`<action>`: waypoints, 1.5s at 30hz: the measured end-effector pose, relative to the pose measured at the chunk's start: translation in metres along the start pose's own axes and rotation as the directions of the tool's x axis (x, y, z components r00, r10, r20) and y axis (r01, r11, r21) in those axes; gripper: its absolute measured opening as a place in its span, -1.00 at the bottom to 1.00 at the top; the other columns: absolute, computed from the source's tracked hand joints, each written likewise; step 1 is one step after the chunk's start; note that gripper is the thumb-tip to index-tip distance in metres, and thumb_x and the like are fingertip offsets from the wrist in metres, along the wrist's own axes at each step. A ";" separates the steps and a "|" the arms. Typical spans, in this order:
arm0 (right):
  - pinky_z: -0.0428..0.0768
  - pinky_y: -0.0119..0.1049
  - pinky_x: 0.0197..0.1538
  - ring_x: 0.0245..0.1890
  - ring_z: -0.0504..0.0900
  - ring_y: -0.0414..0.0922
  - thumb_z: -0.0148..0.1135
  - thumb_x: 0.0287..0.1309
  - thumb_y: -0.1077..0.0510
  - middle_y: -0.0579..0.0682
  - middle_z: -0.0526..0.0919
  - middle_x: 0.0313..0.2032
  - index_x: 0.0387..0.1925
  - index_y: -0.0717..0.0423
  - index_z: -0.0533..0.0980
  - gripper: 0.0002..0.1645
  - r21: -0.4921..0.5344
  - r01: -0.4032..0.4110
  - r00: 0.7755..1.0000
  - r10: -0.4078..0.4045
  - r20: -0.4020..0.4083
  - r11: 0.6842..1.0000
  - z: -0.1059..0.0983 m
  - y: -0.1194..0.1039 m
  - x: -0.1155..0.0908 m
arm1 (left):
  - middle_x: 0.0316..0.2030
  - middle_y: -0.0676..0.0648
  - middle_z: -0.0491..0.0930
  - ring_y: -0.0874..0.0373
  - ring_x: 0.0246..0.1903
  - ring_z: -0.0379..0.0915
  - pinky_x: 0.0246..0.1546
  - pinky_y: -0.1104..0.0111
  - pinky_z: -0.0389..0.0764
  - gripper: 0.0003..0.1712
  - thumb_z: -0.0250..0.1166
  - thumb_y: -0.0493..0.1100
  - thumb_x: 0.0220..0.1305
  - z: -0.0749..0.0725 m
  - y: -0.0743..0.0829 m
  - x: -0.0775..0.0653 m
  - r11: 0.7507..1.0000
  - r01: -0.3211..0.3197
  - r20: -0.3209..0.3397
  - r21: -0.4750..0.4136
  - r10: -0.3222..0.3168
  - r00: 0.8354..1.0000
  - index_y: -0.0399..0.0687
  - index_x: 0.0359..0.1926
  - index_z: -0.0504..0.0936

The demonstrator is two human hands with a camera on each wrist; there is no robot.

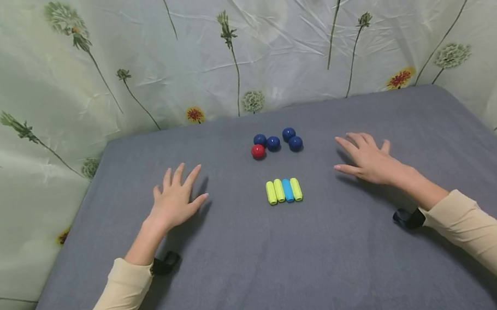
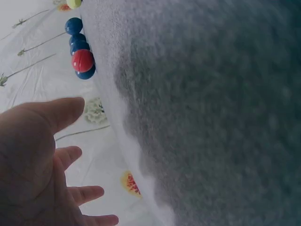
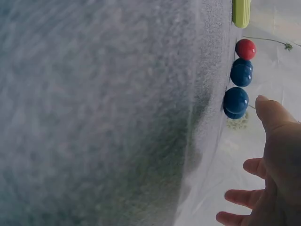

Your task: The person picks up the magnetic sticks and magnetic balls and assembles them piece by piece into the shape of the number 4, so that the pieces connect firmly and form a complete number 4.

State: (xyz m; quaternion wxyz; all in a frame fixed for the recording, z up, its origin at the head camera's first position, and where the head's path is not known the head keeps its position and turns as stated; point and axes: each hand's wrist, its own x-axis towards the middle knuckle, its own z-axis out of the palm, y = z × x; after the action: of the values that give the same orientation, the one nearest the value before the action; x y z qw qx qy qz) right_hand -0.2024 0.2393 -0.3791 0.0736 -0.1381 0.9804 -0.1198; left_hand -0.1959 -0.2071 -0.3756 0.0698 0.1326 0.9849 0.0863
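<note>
My left hand hovers over the left of the table with its fingers spread, and it holds nothing. Opposite it, my right hand is likewise spread above the cloth, touching nothing. Between the hands lie three yellow-green ridged sticks and a blue stick, side by side in a row. Farther back, a red ball sits beside several glossy dark blue balls. In the left wrist view the red ball and blue balls appear beyond the thumb.
A grey cloth covers the table. Behind it and along the sides hangs a pale curtain printed with dandelions. A black strap is on the left wrist, and another black strap is on the right.
</note>
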 end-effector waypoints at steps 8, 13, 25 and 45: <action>0.06 0.37 0.06 0.26 0.15 0.31 -0.09 0.29 -0.29 0.32 0.22 0.29 0.42 0.10 0.04 -0.15 -0.002 0.022 0.998 -0.022 -0.054 1.000 0.001 -0.007 -0.001 | 0.39 -0.35 0.01 -0.37 0.34 -0.02 0.08 -0.31 0.23 -0.24 0.08 0.08 0.33 0.004 0.010 0.002 0.999 -0.032 -0.094 -0.026 0.029 0.995 0.04 0.45 0.02; 0.14 0.30 0.01 0.23 0.22 0.28 -0.07 0.30 -0.25 0.31 0.29 0.25 0.37 0.12 0.13 -0.21 0.003 0.020 0.998 -0.020 -0.053 1.000 0.002 -0.016 0.001 | 0.34 -0.35 0.11 -0.36 0.27 0.14 0.04 -0.25 0.31 -0.25 0.10 0.04 0.32 0.006 0.020 0.004 0.992 -0.060 -0.113 -0.109 0.047 0.992 0.01 0.44 0.06; 0.22 0.16 -0.04 0.16 0.37 0.19 0.02 0.30 -0.10 0.23 0.48 0.09 0.12 0.21 0.40 -0.46 0.002 0.068 0.995 -0.067 -0.074 0.998 0.007 -0.031 0.004 | 0.19 -0.32 0.29 -0.19 0.12 0.32 0.08 -0.03 0.39 -0.31 0.11 -0.03 0.32 0.007 0.048 0.022 0.959 -0.095 -0.157 -0.266 0.054 0.986 -0.08 0.40 0.15; 0.48 -0.33 -0.48 -0.65 0.48 -0.21 0.10 0.26 0.12 0.06 0.57 -0.51 -0.16 0.26 0.48 -0.73 0.400 0.142 0.979 -0.190 0.081 0.905 0.017 -0.057 0.014 | 0.12 -0.30 0.39 -0.02 -0.20 0.43 -0.14 0.15 0.47 -0.37 0.15 -0.16 0.30 0.022 0.089 0.064 0.916 -0.121 -0.139 -0.383 0.072 0.988 -0.07 0.37 0.23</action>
State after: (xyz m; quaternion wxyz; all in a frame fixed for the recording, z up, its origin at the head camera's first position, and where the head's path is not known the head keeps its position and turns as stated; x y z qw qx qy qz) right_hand -0.1983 0.1787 -0.3828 0.1472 -0.2103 0.9150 -0.3111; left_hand -0.2311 -0.1017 -0.3877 0.0301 0.1590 0.9426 0.2919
